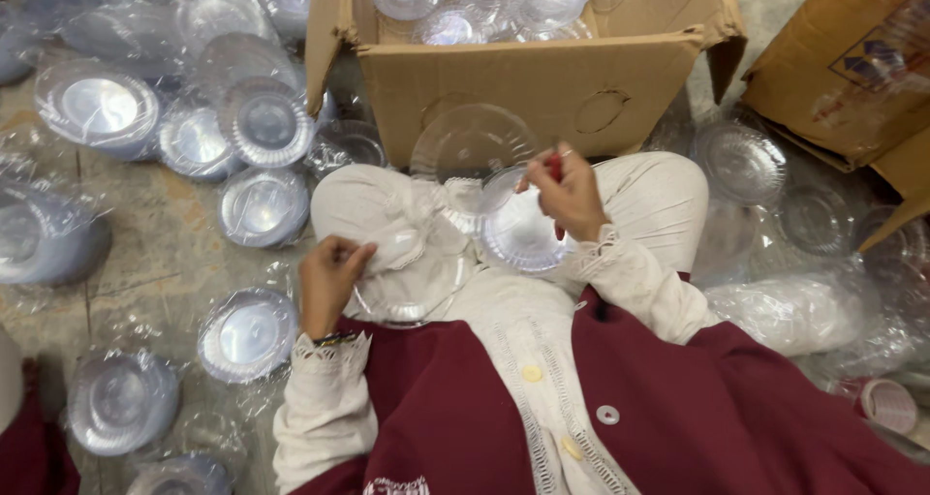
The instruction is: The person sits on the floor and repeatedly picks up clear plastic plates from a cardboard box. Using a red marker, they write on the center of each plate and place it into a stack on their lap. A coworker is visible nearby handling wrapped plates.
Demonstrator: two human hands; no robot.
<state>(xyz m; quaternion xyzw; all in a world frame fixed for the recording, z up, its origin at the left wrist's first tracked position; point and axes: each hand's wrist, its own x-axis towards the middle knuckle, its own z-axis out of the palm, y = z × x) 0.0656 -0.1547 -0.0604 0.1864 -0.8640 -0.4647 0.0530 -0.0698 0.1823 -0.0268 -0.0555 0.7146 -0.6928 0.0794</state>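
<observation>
I sit cross-legged on the floor in cream trousers and a maroon jacket. My left hand (329, 280) pinches the rim of a clear plastic plate (412, 282) resting on my lap. My right hand (570, 197) is raised over my right knee, its fingers closed on the edge of another clear plate (470, 146) that stands tilted in front of the cardboard box (542, 83); a small red object shows at the fingertips. A third clear plate (518, 233) lies just under that hand.
The open box holds several clear plates. Wrapped stacks of plates (247, 332) lie all over the floor on the left. A second cardboard box (852, 59) stands at the right, with more bagged plates (794, 311) and a small pink roll (886, 405) nearby.
</observation>
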